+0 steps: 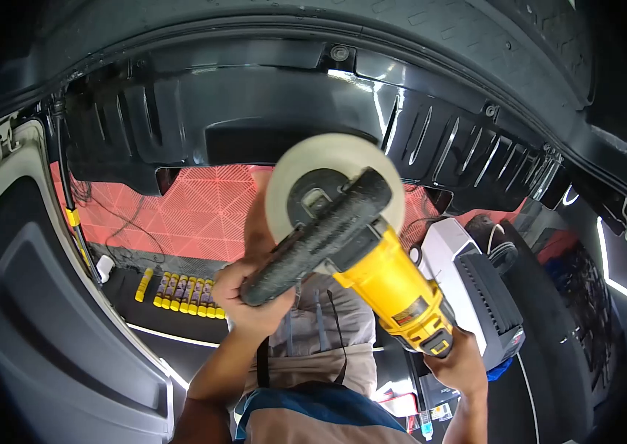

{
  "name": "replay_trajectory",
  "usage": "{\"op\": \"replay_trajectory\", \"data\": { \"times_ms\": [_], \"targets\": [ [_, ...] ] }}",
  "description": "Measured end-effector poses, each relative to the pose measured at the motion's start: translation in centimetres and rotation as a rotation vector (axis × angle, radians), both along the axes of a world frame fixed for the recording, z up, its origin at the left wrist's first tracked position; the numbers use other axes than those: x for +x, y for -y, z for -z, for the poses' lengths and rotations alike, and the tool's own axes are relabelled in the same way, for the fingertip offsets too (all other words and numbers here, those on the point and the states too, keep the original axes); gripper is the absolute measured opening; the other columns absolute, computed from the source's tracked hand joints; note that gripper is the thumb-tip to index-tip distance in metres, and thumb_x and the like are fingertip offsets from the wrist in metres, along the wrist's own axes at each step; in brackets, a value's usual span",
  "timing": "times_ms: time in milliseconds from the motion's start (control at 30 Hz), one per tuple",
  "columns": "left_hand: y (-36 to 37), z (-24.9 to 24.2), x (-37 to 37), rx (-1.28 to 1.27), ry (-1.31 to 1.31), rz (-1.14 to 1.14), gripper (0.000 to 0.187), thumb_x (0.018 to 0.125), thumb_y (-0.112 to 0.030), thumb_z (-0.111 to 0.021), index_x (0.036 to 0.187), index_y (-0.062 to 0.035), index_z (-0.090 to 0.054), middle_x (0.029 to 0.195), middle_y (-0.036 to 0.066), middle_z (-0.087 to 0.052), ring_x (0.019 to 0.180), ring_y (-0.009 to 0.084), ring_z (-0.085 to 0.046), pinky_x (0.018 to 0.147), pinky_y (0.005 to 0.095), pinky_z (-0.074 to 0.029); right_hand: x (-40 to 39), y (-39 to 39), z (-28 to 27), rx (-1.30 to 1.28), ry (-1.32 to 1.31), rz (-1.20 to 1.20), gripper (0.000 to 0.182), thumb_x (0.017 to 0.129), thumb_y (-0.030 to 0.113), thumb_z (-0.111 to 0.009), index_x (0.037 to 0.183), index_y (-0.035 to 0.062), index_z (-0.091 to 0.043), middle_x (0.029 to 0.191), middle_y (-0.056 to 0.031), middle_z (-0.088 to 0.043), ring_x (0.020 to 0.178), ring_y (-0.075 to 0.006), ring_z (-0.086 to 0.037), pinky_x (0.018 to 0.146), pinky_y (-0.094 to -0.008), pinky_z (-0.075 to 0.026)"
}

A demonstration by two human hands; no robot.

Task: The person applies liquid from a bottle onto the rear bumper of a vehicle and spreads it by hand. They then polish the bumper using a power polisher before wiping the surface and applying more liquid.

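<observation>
A yellow and black rotary polisher [395, 277] slants across the middle of the head view. My left hand [254, 314] is wrapped round the lower left end of its black front handle. Its rear end sits in the grip of my right hand [463, 362], at the lower right. The round, pale polishing pad [380, 159] overlaps the lower edge of a glossy black car bumper [276, 96]. The bumper curves across the upper part of the view, with bright light streaks on its ribbed right side. The handle and the tool's head hide part of the pad.
At the left stands an open vehicle door [69, 318]. Several yellow-ended tubes [187, 294] lie in a row on the dark floor. Red floor tiles [195, 214] with a thin cable show beneath the bumper. A white and black boxy machine [476, 288] stands at the right.
</observation>
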State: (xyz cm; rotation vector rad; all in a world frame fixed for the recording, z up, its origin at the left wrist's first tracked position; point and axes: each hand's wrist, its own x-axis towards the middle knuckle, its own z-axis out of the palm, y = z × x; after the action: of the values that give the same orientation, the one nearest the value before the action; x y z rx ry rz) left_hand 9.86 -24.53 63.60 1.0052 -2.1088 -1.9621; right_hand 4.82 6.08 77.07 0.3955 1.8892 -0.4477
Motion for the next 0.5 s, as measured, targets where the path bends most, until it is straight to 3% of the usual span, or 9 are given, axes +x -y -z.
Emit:
{"op": "replay_trajectory", "data": {
  "times_ms": [200, 267, 333, 400, 500],
  "targets": [
    [-1.1, 0.2, -0.2, -0.106, -0.024, -0.022, 0.025, 0.065, -0.002, -0.080, 0.081, 0.0016, -0.061, 0.075, 0.012, -0.069, 0.067, 0.0162, -0.068, 0.062, 0.0279, -0.052, -1.2, -0.3, -0.6, -0.037, -0.060, 0.001, 0.031, 0.065, 0.004, -0.072, 0.092, -0.0072, -0.065, 0.080, -0.0232, -0.071, 0.078, -0.0396, -0.072, 0.072, -0.0365, -0.055],
    [-1.4, 0.3, -0.6, -0.056, -0.083, 0.061, 0.026, 0.063, -0.003, -0.080, 0.081, 0.0017, -0.062, 0.075, 0.013, -0.069, 0.066, 0.0179, -0.068, 0.062, 0.0286, -0.052, -1.9, 0.1, -1.0, -0.050, -0.054, -0.004, 0.032, 0.066, 0.002, -0.070, 0.097, -0.0058, -0.068, 0.084, -0.0218, -0.073, 0.081, -0.0350, -0.074, 0.075, -0.0340, -0.056],
    [-1.0, 0.2, -0.5, -0.023, -0.079, 0.047, 0.026, 0.062, -0.003, -0.080, 0.080, 0.0015, -0.063, 0.074, 0.012, -0.069, 0.065, 0.0194, -0.068, 0.062, 0.0291, -0.052, -1.7, 0.0, -1.3, -0.047, 0.016, -0.038, 0.029, 0.070, 0.000, -0.071, 0.098, -0.0047, -0.070, 0.086, -0.0154, -0.075, 0.078, -0.0210, -0.074, 0.074, -0.0316, -0.056],
    [0.2, -0.1, -0.1, -0.105, -0.028, 0.062, 0.025, 0.062, -0.004, -0.081, 0.080, 0.0015, -0.063, 0.072, 0.011, -0.067, 0.063, 0.0195, -0.067, 0.060, 0.0294, -0.051, -0.8, 0.9, 0.1, -0.105, -0.001, 0.043, 0.029, 0.071, 0.000, -0.073, 0.100, -0.0036, -0.071, 0.091, -0.0147, -0.076, 0.083, -0.0207, -0.075, 0.077, -0.0318, -0.057],
    [3.5, -1.2, -0.9, -0.214, -0.050, 0.147, 0.023, 0.062, -0.004, -0.080, 0.077, 0.0015, -0.063, 0.068, 0.010, -0.065, 0.060, 0.0196, -0.065, 0.058, 0.0292, -0.050, 3.3, 0.2, 4.7, -0.288, 0.024, 0.119, 0.036, 0.069, 0.004, -0.073, 0.104, -0.0039, -0.068, 0.088, -0.0221, -0.073, 0.087, -0.0339, -0.074, 0.077, -0.0369, -0.056]
  ]
}}
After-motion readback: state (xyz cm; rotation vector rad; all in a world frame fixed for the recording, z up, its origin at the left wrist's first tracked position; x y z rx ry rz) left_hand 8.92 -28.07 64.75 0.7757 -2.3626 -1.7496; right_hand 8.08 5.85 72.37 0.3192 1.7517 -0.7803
